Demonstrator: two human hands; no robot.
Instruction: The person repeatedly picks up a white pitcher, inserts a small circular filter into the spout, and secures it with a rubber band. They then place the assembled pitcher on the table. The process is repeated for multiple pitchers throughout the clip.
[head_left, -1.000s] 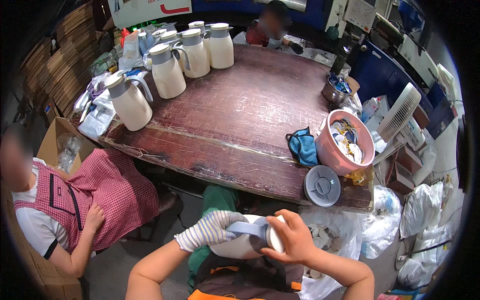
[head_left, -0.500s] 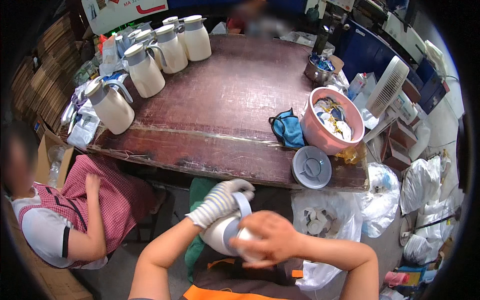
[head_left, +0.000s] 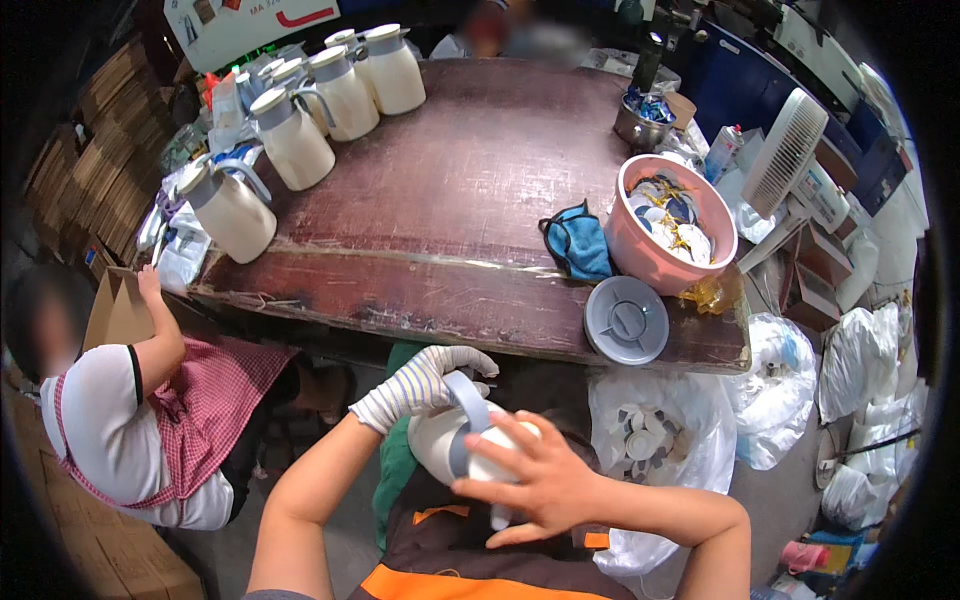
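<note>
A cream insulated jug [head_left: 430, 447] with a grey collar and handle is tilted over my lap, below the table's near edge. My left hand [head_left: 415, 390], in a striped knit glove, is closed around its grey handle [head_left: 466, 396]. My bare right hand [head_left: 548, 478] lies over the jug's white top, fingers spread around the lid and thumb apart below; its palm hides part of the lid. Several similar jugs [head_left: 235, 215] stand upright at the table's left side.
A dark red table [head_left: 450, 170] spans ahead. On its right are a pink bucket [head_left: 640, 245] of small parts, a grey round dish [head_left: 626, 320] and a blue cloth [head_left: 577, 243]. An open plastic bag [head_left: 700, 430] lies below. A co-worker [head_left: 120, 420] sits left beside a cardboard box [head_left: 120, 305].
My right hand has turned on the jug's top and its fingers have spread. The jug has shifted slightly. The co-worker's arm has moved up to the cardboard box.
</note>
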